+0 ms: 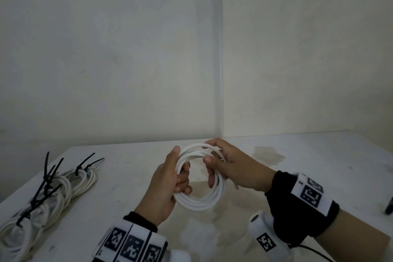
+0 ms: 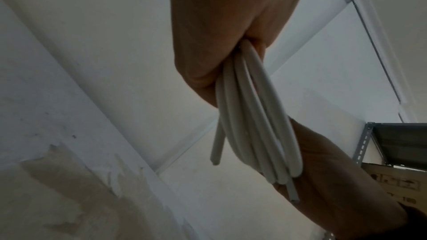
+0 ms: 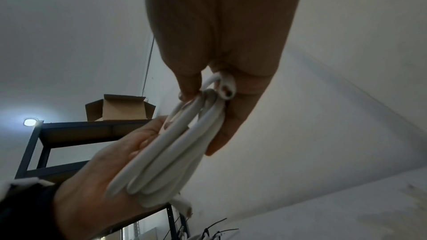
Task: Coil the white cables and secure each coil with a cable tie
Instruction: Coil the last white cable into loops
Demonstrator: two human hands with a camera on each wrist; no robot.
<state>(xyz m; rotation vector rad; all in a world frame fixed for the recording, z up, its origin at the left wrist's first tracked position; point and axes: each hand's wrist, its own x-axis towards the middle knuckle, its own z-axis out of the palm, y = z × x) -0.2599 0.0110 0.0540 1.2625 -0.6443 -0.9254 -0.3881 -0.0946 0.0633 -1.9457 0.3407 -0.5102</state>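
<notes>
A white cable coil of several loops hangs in the air above the table's middle. My left hand grips its left side, thumb on the outside and fingers curled through the ring. My right hand pinches its upper right part between thumb and fingers. In the left wrist view the white cable coil runs from my left palm to my right hand, with one cut end hanging free. In the right wrist view the white cable coil shows a cut end by my right fingers. No tie is on this coil.
Several coiled white cables bound with black cable ties lie at the table's left. A dark object sits at the right edge. The white table meets walls behind. A metal shelf holds a cardboard box.
</notes>
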